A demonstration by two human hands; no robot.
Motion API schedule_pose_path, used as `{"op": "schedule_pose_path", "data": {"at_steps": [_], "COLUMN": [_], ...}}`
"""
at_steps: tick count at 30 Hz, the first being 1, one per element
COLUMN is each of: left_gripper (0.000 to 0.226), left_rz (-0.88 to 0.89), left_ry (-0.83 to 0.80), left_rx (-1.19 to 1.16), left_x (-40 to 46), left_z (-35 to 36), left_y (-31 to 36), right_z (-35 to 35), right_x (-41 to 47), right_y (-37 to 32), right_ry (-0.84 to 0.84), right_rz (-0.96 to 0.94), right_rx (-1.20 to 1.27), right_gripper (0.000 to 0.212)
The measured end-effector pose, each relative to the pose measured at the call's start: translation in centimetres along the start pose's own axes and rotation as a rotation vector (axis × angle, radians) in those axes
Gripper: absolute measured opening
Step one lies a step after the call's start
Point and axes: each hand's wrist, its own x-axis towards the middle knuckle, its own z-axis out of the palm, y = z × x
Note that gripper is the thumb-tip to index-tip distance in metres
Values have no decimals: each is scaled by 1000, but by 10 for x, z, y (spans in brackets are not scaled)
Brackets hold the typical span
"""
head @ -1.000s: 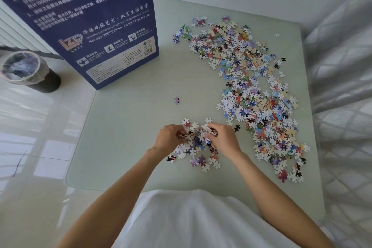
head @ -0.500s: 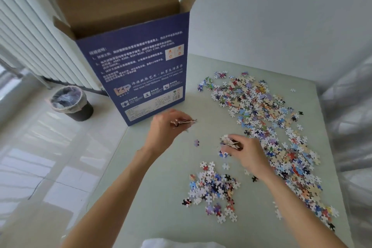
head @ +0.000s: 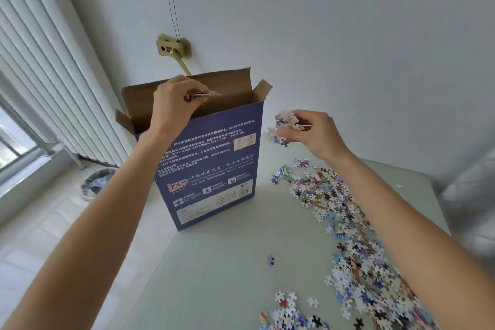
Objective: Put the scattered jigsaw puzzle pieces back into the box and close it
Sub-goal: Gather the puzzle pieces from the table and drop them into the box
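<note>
the left hand point(head: 171, 104) pinches a flat stack of pieces point(head: 203, 94) over the tall blue cardboard box's point(head: 214, 169) open top, ready to drop, while the right hand point(head: 308, 131) grasps a loose multicoloured clump point(head: 285, 124) just beside it, waiting.

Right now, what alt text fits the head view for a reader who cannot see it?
A person's left hand holds puzzle pieces over the open top of an upright blue box, while the right hand grips another handful beside it. Many loose pieces remain scattered on the pale table.
</note>
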Motion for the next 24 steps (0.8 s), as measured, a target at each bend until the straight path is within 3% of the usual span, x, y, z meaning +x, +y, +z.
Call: {"op": "schedule_pose_path", "data": {"at_steps": [5,9,15,18,24], "left_gripper": [14,13,17,14,10], "left_rz": [-42,-77,-87,-60,-43], "left_ry": [-121,-192,-262,-289,-249], "left_rx": [92,150,207,182,183], "left_x": [-4,-3,-14,-19,-20], "left_z": [3,-6,-17,-20,-19], "left_y": [-10,-11,-12,-13,-15], "right_z": [11,34,67,75,80], "right_x": [63,97,118,125,131], "right_y": [-29,-51,-54,-55,-61], "right_ry": [54,73,-297,-420,-489], "right_rz": [-117,-270,-573,-550,-374], "right_rx": [5,-139,-448,-557,-549], "right_gripper": [26,23,29,30,33]}}
